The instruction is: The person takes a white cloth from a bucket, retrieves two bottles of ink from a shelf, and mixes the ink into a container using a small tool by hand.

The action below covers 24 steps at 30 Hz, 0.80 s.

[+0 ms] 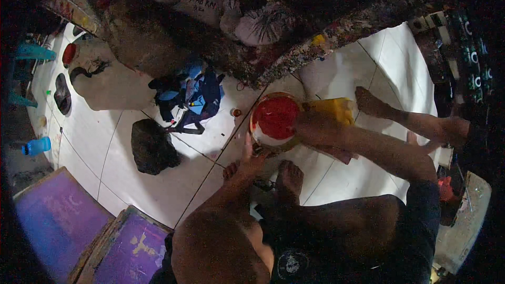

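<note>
A round tub (pixel 274 117) with a red and white inside, perhaps paint, stands on the tiled floor in front of my bare feet (pixel 289 178). My left hand (pixel 249 152) grips its near left side, with fingers up along the rim. From the right, my right arm reaches across, and my right hand (pixel 306 128) is at the tub's right edge. Its fingers are too dark to make out. Behind that forearm lies a yellow thing (pixel 336 109), perhaps a plastic bag. Left of the tub sits a small round container (pixel 235 112).
A dark lump-like bundle (pixel 152 147) and a heap of blue and black cloth (pixel 197 94) lie to the left. Another person's foot (pixel 371 104) rests at right. Purple boards (pixel 68 221), a blue bottle (pixel 37 146) and a rough ledge with sacks (pixel 263 23) surround the floor.
</note>
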Tool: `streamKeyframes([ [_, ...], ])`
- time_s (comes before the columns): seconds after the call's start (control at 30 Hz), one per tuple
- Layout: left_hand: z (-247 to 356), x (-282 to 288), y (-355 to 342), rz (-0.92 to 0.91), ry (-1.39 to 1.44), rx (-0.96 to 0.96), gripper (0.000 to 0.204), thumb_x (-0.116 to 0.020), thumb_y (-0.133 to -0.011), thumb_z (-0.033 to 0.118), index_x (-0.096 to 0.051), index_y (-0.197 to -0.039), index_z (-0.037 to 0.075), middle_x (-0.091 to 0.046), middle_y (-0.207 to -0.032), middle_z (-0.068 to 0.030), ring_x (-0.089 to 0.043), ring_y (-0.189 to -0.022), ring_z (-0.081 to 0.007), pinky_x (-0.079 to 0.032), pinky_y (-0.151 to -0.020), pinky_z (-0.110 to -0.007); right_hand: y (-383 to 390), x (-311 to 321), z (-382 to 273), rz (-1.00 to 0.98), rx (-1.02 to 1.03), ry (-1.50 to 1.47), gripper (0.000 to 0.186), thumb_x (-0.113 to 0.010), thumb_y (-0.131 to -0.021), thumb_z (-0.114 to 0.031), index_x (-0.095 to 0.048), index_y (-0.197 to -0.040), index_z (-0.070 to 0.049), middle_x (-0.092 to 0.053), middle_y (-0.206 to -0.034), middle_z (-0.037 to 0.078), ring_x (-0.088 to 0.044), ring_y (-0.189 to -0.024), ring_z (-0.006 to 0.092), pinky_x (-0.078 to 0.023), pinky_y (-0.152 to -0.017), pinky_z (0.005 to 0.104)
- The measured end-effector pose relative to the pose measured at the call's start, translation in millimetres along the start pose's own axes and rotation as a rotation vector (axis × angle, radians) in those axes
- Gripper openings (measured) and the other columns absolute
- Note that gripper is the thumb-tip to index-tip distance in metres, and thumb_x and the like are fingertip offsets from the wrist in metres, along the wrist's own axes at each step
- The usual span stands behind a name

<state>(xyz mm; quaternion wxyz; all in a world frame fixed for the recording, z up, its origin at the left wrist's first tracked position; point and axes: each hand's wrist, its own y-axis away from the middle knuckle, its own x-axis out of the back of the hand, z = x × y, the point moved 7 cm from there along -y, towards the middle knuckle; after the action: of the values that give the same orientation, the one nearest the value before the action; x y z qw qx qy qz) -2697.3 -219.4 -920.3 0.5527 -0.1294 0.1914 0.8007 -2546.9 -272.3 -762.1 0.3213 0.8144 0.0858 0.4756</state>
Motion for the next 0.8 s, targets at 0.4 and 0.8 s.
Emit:
streamKeyframes([
  [0.4, -2, -8, -3, -0.010, 0.002, 0.000, 0.084, -0.067, -0.083, 0.020, -0.009, -0.141, 0.001, -0.034, -0.137, -0.0168, -0.041, -0.122, -0.0257, -0.039, -0.097, -0.037, -1, -27, 23, 0.267, 0.158, -0.447, 0.027, -0.039, -0.094, -0.020, -0.058, -0.093, 0.000, -0.062, -0.080, 0.015, -0.062, -0.069, 0.0273, -0.052, -0.064, 0.0382],
  [0.8, -9, 5, 9, 0.085, -0.054, 0.046, 0.084, -0.066, -0.084, 0.019, -0.008, -0.142, 0.001, -0.034, -0.137, -0.0174, -0.041, -0.122, -0.0264, -0.040, -0.097, -0.038, -2, -23, 9, 0.204, 0.188, -0.331, 0.022, -0.054, -0.079, -0.015, -0.055, -0.097, -0.002, -0.059, -0.077, 0.015, -0.061, -0.078, 0.0321, -0.050, -0.066, 0.0444],
])
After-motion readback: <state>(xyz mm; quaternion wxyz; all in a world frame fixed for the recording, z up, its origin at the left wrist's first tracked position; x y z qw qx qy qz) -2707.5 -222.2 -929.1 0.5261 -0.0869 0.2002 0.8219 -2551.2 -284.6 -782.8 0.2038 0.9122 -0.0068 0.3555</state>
